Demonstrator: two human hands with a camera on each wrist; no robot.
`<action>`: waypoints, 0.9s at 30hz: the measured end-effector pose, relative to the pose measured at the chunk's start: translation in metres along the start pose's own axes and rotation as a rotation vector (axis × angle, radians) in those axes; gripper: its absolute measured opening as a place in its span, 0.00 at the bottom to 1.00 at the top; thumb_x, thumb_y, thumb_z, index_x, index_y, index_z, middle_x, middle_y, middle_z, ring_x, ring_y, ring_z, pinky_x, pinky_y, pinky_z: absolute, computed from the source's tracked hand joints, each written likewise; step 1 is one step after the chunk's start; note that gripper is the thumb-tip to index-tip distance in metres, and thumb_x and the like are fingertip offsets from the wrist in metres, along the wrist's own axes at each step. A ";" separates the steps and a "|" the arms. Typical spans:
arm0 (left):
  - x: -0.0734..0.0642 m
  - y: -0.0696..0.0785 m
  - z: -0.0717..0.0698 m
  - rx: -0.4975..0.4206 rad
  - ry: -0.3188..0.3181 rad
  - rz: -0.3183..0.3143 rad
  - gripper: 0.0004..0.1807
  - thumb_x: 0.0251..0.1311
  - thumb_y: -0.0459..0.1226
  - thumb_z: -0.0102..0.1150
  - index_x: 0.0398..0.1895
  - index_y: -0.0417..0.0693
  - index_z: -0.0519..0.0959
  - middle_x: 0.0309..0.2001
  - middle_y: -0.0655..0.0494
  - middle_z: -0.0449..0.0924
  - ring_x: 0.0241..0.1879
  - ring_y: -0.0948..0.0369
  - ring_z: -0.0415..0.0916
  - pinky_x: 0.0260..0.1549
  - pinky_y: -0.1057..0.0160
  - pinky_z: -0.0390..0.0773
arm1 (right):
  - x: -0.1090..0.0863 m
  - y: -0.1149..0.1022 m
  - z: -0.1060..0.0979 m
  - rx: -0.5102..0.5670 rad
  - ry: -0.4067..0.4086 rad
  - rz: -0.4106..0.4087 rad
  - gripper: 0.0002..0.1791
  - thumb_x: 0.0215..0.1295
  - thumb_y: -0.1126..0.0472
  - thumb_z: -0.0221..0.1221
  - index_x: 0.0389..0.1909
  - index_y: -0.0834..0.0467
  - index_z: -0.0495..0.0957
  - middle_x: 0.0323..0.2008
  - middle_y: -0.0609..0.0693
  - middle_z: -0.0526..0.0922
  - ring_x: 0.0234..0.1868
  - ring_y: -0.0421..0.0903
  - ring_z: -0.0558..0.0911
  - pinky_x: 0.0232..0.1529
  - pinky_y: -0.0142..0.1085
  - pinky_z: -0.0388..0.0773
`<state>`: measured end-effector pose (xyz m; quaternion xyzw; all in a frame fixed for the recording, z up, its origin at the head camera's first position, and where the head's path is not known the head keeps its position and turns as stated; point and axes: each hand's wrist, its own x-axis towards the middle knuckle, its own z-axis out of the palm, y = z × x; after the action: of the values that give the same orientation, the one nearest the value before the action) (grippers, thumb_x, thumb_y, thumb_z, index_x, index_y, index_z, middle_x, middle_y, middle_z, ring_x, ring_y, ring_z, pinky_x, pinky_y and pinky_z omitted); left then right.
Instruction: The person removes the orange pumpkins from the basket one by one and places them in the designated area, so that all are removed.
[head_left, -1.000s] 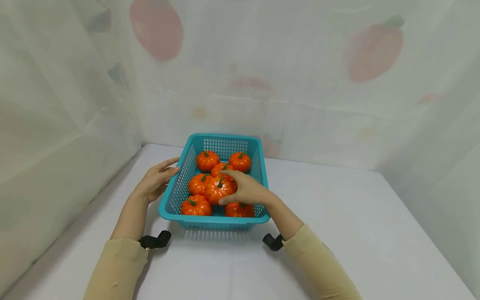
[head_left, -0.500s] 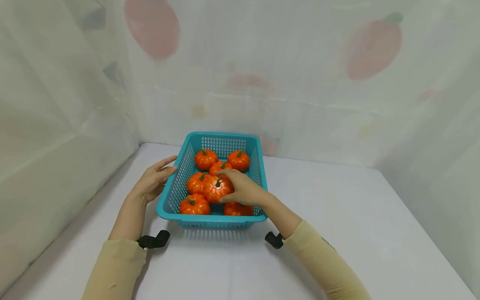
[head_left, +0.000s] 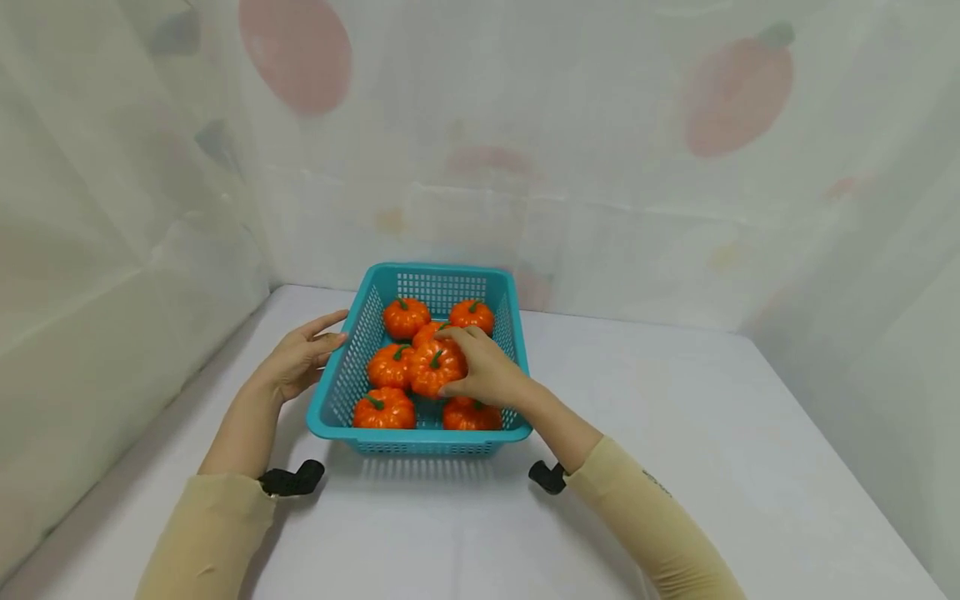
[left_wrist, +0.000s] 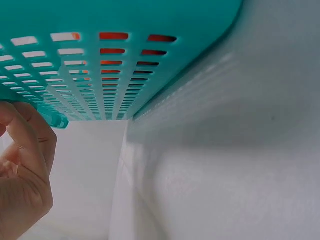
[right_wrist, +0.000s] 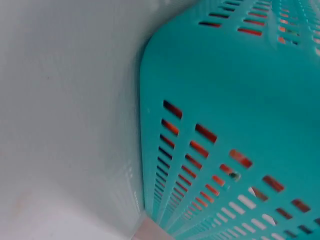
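A small orange toy pumpkin (head_left: pixel 429 375) with a green stem is between the thumb and fingers of my right hand (head_left: pixel 487 368), which grips its right side inside the turquoise basket (head_left: pixel 423 436). Several similar pumpkins lie around it in the basket; one behind it, a middle pumpkin (head_left: pixel 426 333), is partly covered by the fingers. My left hand (head_left: pixel 296 360) is outside the basket, its fingertips right at the left rim. In the left wrist view, the bent fingers (left_wrist: pixel 30 140) reach up to the underside of that rim. The right wrist view mostly shows the basket's perforated wall (right_wrist: pixel 235 100), which hides the pumpkins' shapes.
The basket stands on a white-covered table (head_left: pixel 652 433), towards its back left. A pale curtain (head_left: pixel 585 125) with faded fruit prints hangs behind, and another curtain (head_left: pixel 112 250) closes the left side. Black wrist-camera mounts (head_left: pixel 296 481) stick out below the wrists.
The gripped pumpkin has risen slightly and shifted right relative to the basket, with my right hand. My left hand stays at the rim. The whole view has drifted a little.
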<state>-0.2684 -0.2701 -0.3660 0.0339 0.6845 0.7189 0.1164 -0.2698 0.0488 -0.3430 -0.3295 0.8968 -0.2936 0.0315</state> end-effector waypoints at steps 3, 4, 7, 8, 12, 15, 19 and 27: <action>0.000 0.001 0.001 0.021 -0.005 -0.003 0.39 0.73 0.39 0.51 0.80 0.50 0.44 0.41 0.65 0.83 0.35 0.68 0.85 0.39 0.66 0.85 | 0.001 0.003 -0.004 0.027 0.046 0.004 0.44 0.55 0.54 0.73 0.71 0.53 0.64 0.67 0.58 0.69 0.64 0.55 0.73 0.63 0.51 0.76; -0.001 0.001 0.000 0.032 -0.005 -0.004 0.39 0.73 0.39 0.51 0.80 0.50 0.44 0.41 0.65 0.83 0.35 0.68 0.85 0.39 0.66 0.85 | 0.002 0.004 -0.005 0.030 0.059 0.002 0.43 0.55 0.54 0.73 0.71 0.53 0.65 0.67 0.58 0.69 0.64 0.56 0.73 0.63 0.51 0.76; -0.002 0.001 0.000 0.067 -0.003 -0.006 0.40 0.72 0.40 0.52 0.80 0.50 0.44 0.41 0.67 0.83 0.36 0.69 0.85 0.40 0.66 0.85 | 0.004 0.009 -0.010 0.035 0.094 0.002 0.43 0.55 0.55 0.73 0.72 0.54 0.65 0.64 0.58 0.71 0.63 0.55 0.74 0.62 0.51 0.77; -0.003 0.000 -0.001 0.082 -0.001 -0.009 0.40 0.72 0.40 0.52 0.80 0.50 0.44 0.40 0.68 0.83 0.37 0.69 0.85 0.40 0.66 0.85 | 0.005 0.010 -0.012 0.040 0.103 0.007 0.43 0.55 0.55 0.73 0.72 0.54 0.65 0.65 0.58 0.70 0.63 0.55 0.73 0.63 0.51 0.76; -0.005 0.001 -0.002 0.102 0.008 -0.017 0.40 0.72 0.42 0.53 0.80 0.51 0.44 0.40 0.70 0.83 0.38 0.70 0.85 0.41 0.66 0.85 | 0.007 0.016 -0.021 0.057 0.136 0.056 0.43 0.57 0.53 0.71 0.73 0.51 0.64 0.67 0.57 0.70 0.65 0.55 0.73 0.64 0.52 0.75; -0.006 0.002 -0.002 0.107 0.014 -0.021 0.41 0.72 0.42 0.53 0.80 0.51 0.44 0.40 0.70 0.83 0.37 0.70 0.85 0.41 0.66 0.85 | 0.007 0.021 -0.030 0.085 0.166 0.091 0.43 0.58 0.53 0.70 0.74 0.50 0.63 0.70 0.55 0.69 0.67 0.56 0.73 0.64 0.52 0.76; -0.004 0.003 -0.001 0.148 0.016 -0.022 0.41 0.72 0.43 0.53 0.80 0.51 0.44 0.39 0.72 0.83 0.38 0.70 0.84 0.41 0.66 0.84 | 0.009 0.028 -0.043 0.158 0.217 0.138 0.41 0.59 0.54 0.69 0.72 0.51 0.63 0.71 0.53 0.69 0.64 0.58 0.75 0.61 0.51 0.79; -0.004 0.003 -0.005 0.183 0.026 -0.022 0.41 0.71 0.45 0.54 0.80 0.52 0.45 0.40 0.72 0.83 0.38 0.70 0.84 0.42 0.65 0.84 | 0.016 0.040 -0.075 0.250 0.326 0.243 0.40 0.60 0.54 0.69 0.71 0.52 0.64 0.71 0.56 0.68 0.64 0.59 0.76 0.57 0.50 0.81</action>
<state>-0.2659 -0.2758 -0.3634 0.0273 0.7491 0.6524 0.1118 -0.3244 0.1015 -0.3006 -0.1609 0.8797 -0.4459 -0.0382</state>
